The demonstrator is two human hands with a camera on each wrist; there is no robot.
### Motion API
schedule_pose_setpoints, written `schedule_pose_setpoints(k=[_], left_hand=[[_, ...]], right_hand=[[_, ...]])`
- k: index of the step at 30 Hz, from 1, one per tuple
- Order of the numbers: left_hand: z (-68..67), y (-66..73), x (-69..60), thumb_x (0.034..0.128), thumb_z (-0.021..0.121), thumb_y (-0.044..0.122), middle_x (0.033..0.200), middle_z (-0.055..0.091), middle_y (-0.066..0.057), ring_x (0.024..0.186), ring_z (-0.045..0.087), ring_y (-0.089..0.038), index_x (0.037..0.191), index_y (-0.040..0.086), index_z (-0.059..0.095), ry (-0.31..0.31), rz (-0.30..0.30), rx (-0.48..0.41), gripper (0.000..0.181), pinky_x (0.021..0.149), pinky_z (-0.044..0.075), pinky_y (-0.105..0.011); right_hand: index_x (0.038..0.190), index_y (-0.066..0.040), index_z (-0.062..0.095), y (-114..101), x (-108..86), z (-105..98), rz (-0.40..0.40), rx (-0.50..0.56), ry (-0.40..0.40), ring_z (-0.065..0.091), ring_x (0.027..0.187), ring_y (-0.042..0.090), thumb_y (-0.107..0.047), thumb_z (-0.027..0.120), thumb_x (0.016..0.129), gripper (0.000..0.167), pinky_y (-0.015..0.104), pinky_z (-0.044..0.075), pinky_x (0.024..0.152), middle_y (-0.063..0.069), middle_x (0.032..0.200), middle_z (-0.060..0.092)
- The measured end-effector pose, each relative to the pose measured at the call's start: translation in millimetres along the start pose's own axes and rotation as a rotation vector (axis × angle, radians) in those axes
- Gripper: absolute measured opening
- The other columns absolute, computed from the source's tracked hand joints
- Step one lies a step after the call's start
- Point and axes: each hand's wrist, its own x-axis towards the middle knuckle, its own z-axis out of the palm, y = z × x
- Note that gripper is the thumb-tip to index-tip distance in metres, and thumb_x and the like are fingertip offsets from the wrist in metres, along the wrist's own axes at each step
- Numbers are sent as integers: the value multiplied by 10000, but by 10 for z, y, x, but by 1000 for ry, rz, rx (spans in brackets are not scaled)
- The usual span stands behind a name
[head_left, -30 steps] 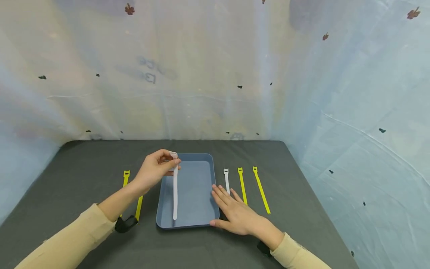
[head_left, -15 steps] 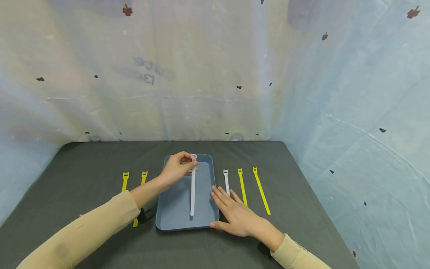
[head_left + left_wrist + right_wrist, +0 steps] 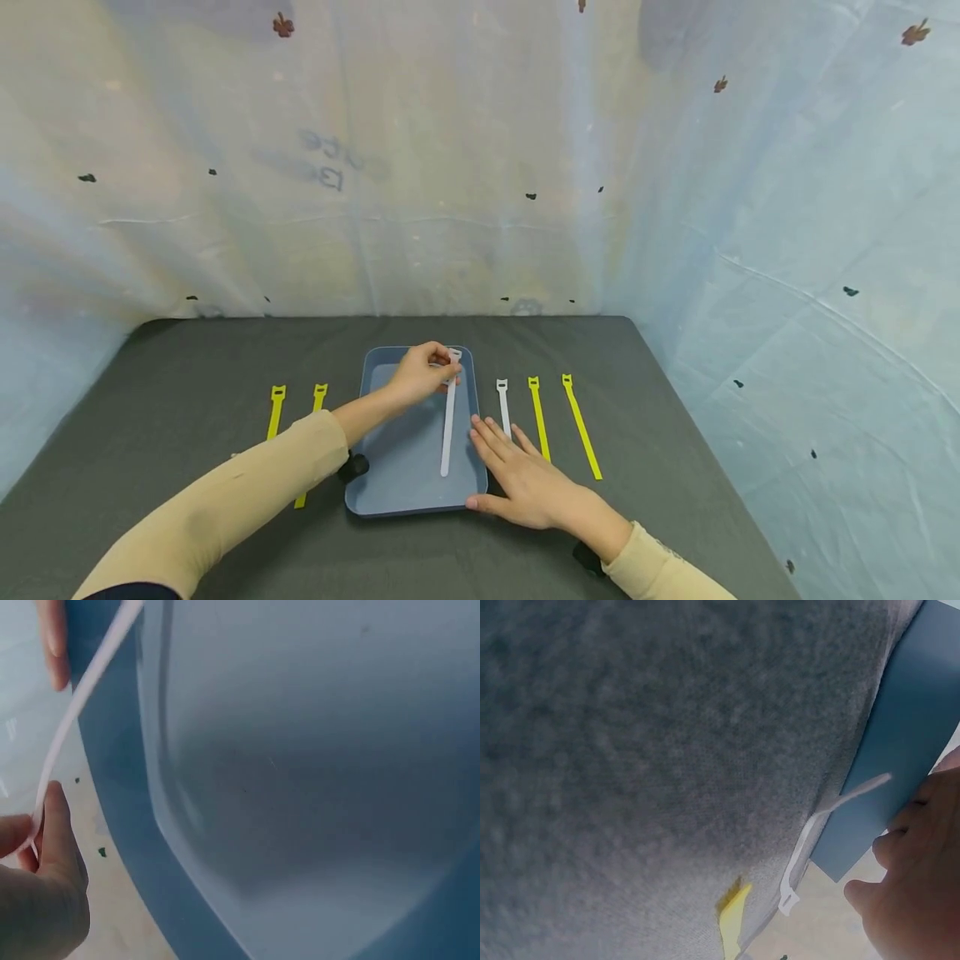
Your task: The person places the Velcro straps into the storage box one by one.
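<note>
My left hand (image 3: 420, 373) pinches a white cable tie (image 3: 449, 429) near its slotted head, between thumb and fingers. The tie hangs lengthwise over the right side of a blue-grey tray (image 3: 397, 479); whether its tail touches the tray floor I cannot tell. In the left wrist view the strip (image 3: 66, 724) runs up from the fingers across the tray's rim. With fingers straight, my right hand (image 3: 528, 485) rests along the tray's right edge. The right wrist view has that hand (image 3: 919, 885) against the tray's outer wall (image 3: 904, 712).
Right of the tray lie a second white cable tie (image 3: 503, 406) and two yellow ties (image 3: 538, 417), (image 3: 582, 427) in a row. Two more yellow ties (image 3: 276, 411), (image 3: 319, 396) lie to the left, partly behind my left sleeve. A dark cloth (image 3: 660, 517) covers the table.
My left hand has carried the white cable tie rightward across the tray, from its left side to near its right edge. The right hand has stayed in place.
</note>
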Motion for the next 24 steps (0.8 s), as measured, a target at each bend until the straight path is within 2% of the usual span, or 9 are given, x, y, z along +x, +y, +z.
schedule_pose_setpoints(k=[3, 7, 10, 14, 20, 24], left_hand=[[29, -24, 89, 1025, 681, 137, 1135, 650, -163, 937, 739, -249, 1171, -21, 612, -25, 5, 19, 226, 878, 617, -459], [47, -86, 158, 1024, 674, 109, 1122, 640, -167, 918, 720, -229, 1152, -26, 616, -69, -23, 24, 195, 876, 619, -420], [65, -142, 182, 1023, 674, 103, 1092, 644, -155, 926, 718, -226, 1153, -28, 618, -120, -62, 22, 193, 877, 619, -396], [65, -188, 198, 1015, 681, 107, 1030, 648, -145, 919, 719, -241, 1139, -47, 623, -175, -59, 53, 206, 858, 623, -391], [0, -222, 258, 986, 728, 135, 900, 674, -78, 815, 680, -216, 1041, 10, 664, -203, -8, 225, 152, 706, 589, -348], [-13, -251, 298, 961, 761, 127, 880, 683, -55, 752, 641, -173, 1041, 10, 672, -237, 54, 339, 167, 634, 548, -291]], right_hand=[[1662, -55, 191, 18, 7, -18, 1, -11, 8, 65, 1610, 270, -717, 379, 1024, 939, 589, 131, 1265, 67, 1757, 34], [1664, -56, 181, 13, 13, -35, -7, -9, -1, 69, 1609, 278, -710, 381, 1028, 934, 594, 135, 1263, 65, 1757, 24], [1666, -59, 174, -1, -8, -40, -4, -2, -17, 71, 1608, 284, -704, 390, 1029, 932, 600, 138, 1260, 62, 1757, 15], [1666, -59, 172, -20, -30, -38, 3, -9, -22, 69, 1608, 285, -710, 381, 1027, 935, 595, 133, 1263, 66, 1756, 14], [1662, -48, 182, -27, -2, -44, -8, -18, -7, 73, 1608, 290, -679, 415, 1037, 918, 593, 135, 1263, 85, 1754, 30], [1662, -49, 181, -29, 5, -41, -3, -14, -12, 75, 1607, 295, -656, 446, 1040, 909, 592, 130, 1264, 84, 1755, 30]])
